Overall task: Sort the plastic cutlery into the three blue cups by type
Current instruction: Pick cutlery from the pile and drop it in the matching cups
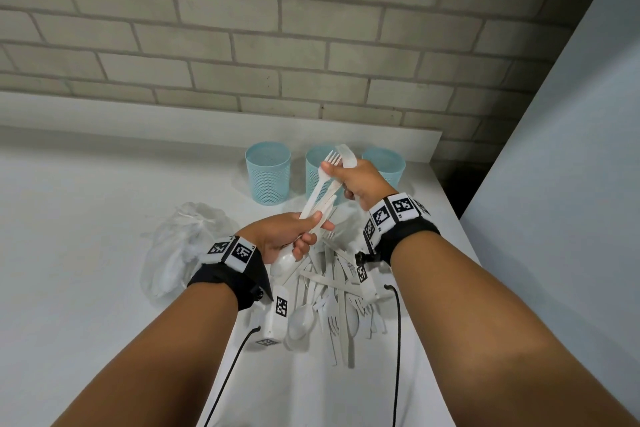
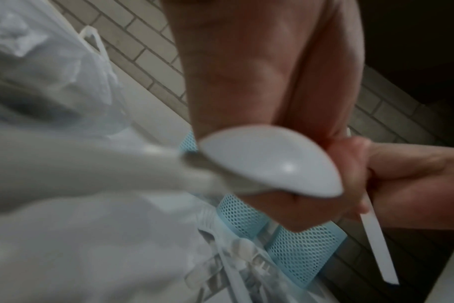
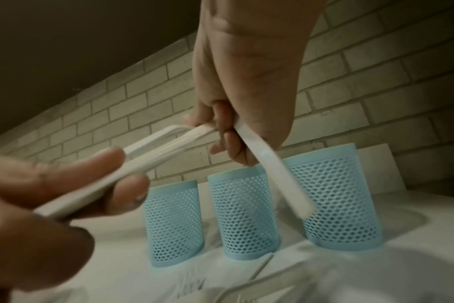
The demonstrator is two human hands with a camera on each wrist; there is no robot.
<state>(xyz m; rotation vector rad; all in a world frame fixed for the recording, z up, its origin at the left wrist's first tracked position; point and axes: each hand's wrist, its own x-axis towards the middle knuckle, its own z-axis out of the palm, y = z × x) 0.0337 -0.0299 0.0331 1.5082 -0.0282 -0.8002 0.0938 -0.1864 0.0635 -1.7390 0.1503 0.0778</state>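
Three blue mesh cups stand in a row at the back of the table: left, middle, right; all show in the right wrist view. My left hand grips a bundle of white cutlery, with a fork's tines up and a spoon bowl sticking out below the fist. My right hand is in front of the middle cup. It holds a white knife and pinches the bundle's upper end.
A loose pile of white forks, knives and spoons lies on the white table under my wrists. A crumpled clear plastic bag sits to the left. A brick wall runs behind the cups; a pale panel stands on the right.
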